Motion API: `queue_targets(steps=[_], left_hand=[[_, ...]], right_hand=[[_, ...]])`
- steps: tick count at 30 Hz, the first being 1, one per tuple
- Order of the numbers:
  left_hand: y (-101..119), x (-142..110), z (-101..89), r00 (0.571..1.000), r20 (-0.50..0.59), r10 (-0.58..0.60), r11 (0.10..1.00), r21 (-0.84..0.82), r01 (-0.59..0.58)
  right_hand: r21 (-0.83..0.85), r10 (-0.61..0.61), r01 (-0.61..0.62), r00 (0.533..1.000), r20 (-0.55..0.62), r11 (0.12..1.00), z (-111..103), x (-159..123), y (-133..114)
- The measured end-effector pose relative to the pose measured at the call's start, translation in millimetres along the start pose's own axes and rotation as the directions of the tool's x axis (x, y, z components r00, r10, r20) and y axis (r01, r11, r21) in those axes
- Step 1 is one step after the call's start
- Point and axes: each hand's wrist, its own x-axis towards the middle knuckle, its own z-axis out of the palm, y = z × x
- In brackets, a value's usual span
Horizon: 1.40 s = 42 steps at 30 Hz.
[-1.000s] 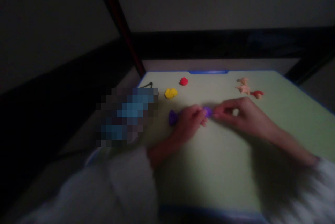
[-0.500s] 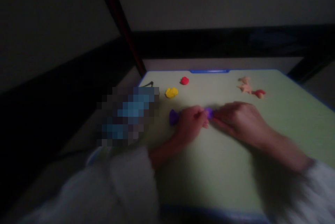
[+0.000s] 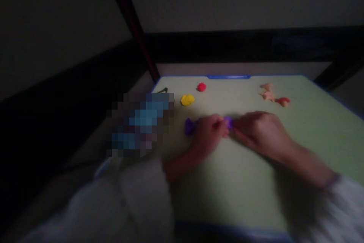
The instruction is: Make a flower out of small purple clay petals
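Note:
Over the pale green tabletop (image 3: 227,182), my left hand (image 3: 209,133) and my right hand (image 3: 261,133) meet at a small piece of purple modelling clay (image 3: 229,122). The fingers of both hands are closed on it from either side, and they hide much of its shape. Left of my left hand lies a larger purple clay lump (image 3: 189,126), partly covered by that hand. Whether the two purple pieces are joined cannot be seen.
A yellow clay lump (image 3: 187,100) and a red one (image 3: 201,87) lie farther back. At the back right are pale peach clay shapes (image 3: 267,95) beside a red-topped piece (image 3: 284,101). A pixelated blue object (image 3: 149,116) covers the table's left edge.
Both hands stay around the purple clay, almost in the same pose. The whole view has shifted very slightly; nothing on the table has visibly moved.

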Motion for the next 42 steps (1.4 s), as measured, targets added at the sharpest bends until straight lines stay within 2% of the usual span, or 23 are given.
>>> queue_targets(steps=[6, 11, 18, 27, 33, 42], left_hand=[[0, 0, 0.9, 1.000, 0.020, 0.014, 0.999, -0.033, -0.014], [0, 2, 0.5, 1.000, 0.003, -0.015, 0.998, -0.068, 0.015], [-6, 3, -3.6, 1.000, -0.020, 0.022, 0.997, 0.074, -0.020], [-10, 1, -1.8, 0.995, 0.021, 0.093, 0.986, 0.139, -0.095], [-7, 0, -1.4, 0.995, 0.031, 0.099, 0.984, 0.148, -0.103], [-7, 0, -1.0, 0.993, 0.051, 0.104, 0.984, 0.137, -0.110]], right_hand=[[0.008, -0.047, 0.047, 0.998, -0.029, 0.999, 0, -1, -2], [-0.020, -0.013, 0.012, 0.999, -0.038, 1.000, -1, 0, -3], [-0.026, 0.078, -0.080, 0.996, -0.048, 0.996, -1, -2, 7], [-0.028, 0.039, -0.039, 0.999, -0.002, 0.999, -4, 0, 2], [-0.020, -0.008, 0.009, 1.000, 0.017, 1.000, -4, 0, 3], [-0.036, -0.013, 0.013, 1.000, 0.011, 0.999, -2, 0, 3]])
